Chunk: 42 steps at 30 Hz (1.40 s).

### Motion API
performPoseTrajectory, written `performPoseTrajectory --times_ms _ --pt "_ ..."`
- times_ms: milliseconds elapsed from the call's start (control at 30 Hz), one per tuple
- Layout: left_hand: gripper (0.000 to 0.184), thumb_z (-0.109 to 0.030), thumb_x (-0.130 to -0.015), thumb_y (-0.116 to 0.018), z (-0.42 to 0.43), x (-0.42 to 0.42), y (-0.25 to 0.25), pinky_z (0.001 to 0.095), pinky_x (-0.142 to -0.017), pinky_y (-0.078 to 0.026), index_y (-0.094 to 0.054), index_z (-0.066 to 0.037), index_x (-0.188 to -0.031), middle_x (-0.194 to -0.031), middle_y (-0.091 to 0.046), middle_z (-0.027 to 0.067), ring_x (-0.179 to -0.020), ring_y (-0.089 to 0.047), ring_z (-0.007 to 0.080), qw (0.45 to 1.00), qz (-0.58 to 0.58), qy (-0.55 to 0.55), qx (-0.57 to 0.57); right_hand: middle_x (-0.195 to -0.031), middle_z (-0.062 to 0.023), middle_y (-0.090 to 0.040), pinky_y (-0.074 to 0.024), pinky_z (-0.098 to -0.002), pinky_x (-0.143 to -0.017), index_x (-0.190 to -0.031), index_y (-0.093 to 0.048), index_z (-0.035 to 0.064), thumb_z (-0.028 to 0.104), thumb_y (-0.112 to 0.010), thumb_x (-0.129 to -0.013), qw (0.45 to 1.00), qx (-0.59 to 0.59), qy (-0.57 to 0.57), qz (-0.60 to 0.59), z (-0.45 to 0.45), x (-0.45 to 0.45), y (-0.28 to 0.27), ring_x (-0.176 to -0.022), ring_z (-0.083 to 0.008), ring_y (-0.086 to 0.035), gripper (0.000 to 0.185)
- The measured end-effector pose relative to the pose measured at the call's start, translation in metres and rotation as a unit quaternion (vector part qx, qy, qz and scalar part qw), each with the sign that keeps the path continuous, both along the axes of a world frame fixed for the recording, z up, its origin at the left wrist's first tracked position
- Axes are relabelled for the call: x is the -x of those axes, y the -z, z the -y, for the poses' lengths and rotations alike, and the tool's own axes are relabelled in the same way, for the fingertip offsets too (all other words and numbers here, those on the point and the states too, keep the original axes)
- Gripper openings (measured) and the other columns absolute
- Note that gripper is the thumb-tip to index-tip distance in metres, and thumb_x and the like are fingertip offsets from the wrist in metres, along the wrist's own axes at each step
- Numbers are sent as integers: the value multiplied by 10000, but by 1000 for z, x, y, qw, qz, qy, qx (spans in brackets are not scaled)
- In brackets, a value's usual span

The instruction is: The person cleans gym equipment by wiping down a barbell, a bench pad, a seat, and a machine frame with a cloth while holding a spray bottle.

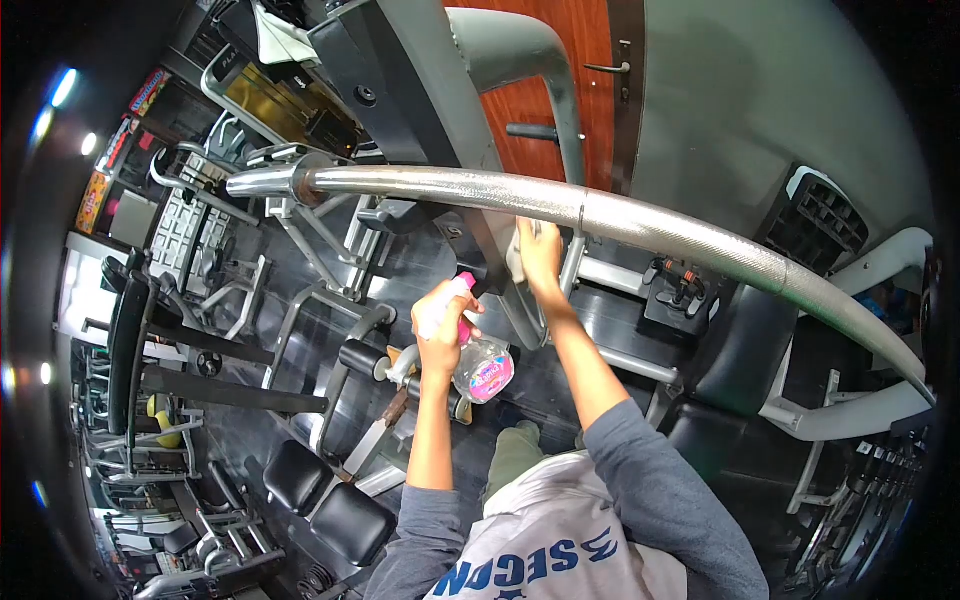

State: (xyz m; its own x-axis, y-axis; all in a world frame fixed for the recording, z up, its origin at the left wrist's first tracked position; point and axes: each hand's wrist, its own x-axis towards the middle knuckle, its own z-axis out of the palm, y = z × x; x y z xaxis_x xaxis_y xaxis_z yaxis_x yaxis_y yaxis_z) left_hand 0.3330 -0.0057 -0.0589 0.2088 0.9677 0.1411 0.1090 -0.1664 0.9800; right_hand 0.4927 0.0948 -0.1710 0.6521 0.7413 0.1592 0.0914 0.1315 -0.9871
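Note:
My left hand (440, 325) is wrapped around the neck of a clear spray bottle (486, 372) with a pink trigger head and a pink label. The bottle tilts, its nozzle pointing up toward the machine's post. My right hand (541, 258) presses a pale cloth (516, 255) against the grey upright post (493, 238) of a gym machine; its fingers are partly hidden behind the bar. Just above both hands, a long knurled metal barbell (450, 183) crosses the view.
A black padded bench (740, 360) stands to the right, near a dumbbell rack (870, 480). Black seat pads (352, 522) and several frames fill the left side. Behind the post is a brown wooden door (545, 60). Dark flooring (420, 262) lies below.

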Motion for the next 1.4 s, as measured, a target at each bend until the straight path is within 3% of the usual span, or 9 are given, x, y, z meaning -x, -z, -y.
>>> performPoseTrajectory --times_ms 67,167,267,333,467,767,967,1200,1400 --pt "242 -124 -901 -514 1 1 3 255 -457 -480 -644 61 -816 -754 -646 115 -525 -611 159 1000 18 2 -3 -1167 -133 -676 -463 -338 -973 -1278 -618 14 138 -603 -961 986 -128 -107 11 -12 -14 -42 -1096 -242 -637 341" --pt "247 -128 -903 -511 0 3 4 258 -459 -482 -643 62 -816 -769 -647 118 -527 -610 161 1000 19 9 -8 -1265 -208 -614 -417 -349 -1045 -1281 -616 7 109 -576 -954 974 -215 -68 15 6 -10 -112 -1203 -312 -581 345" --pt "246 -127 -903 -512 1 4 5 259 -459 -483 -644 66 -828 -781 -647 119 -526 -608 162 1000 27 13 1 -1282 -201 -592 -417 -365 -1050 -1292 -611 7 104 -577 -950 962 -265 -62 4 22 10 -82 -1210 -324 -574 357" --pt "245 -126 -904 -514 1 3 5 256 -465 -486 -645 73 -843 -779 -647 117 -525 -605 160 999 38 8 1 -1303 -192 -578 -416 -370 -1056 -1317 -596 8 96 -576 -943 984 -156 -25 79 49 23 -42 -1222 -322 -565 384" --pt "242 -121 -901 -515 2 2 5 254 -473 -484 -646 77 -854 -782 -648 118 -527 -605 159 999 45 10 2 -1267 -190 -600 -425 -385 -1054 -1334 -591 22 109 -571 -947 999 -41 -15 16 69 40 92 -1222 -320 -565 397" --pt "247 -115 -896 -514 3 2 2 266 -476 -475 -627 79 -794 -773 -642 126 -520 -608 165 1000 25 6 -7 -1278 -183 -591 -420 -385 -1043 -1296 -605 4 138 -601 -926 993 -113 -36 22 75 42 -34 -1214 -338 -569 394" --pt "229 -130 -910 -522 5 3 3 252 -478 -464 -641 56 -847 -799 -652 127 -518 -598 155 1000 16 3 -9 -1318 -164 -576 -434 -385 -1041 -1365 -568 60 239 -569 -999 998 -9 -58 22 112 62 43 -1245 -314 -561 408" --pt "251 -142 -907 -537 18 16 9 252 -501 -480 -641 86 -900 -834 -675 146 -574 -610 153 994 107 22 22 -1268 -152 -600 -454 -370 -1005 -1316 -602 65 79 -655 -924 989 -122 -51 58 106 59 -28 -1198 -318 -588 396" --pt "283 -213 -910 -568 44 50 26 254 -534 -504 -631 60 -873 -843 -677 180 -620 -629 179 980 197 -20 32 -1282 -137 -594 -452 -367 -1011 -1357 -581 76 35 -659 -902 994 -76 -53 65 122 67 14 -1190 -302 -593 463"
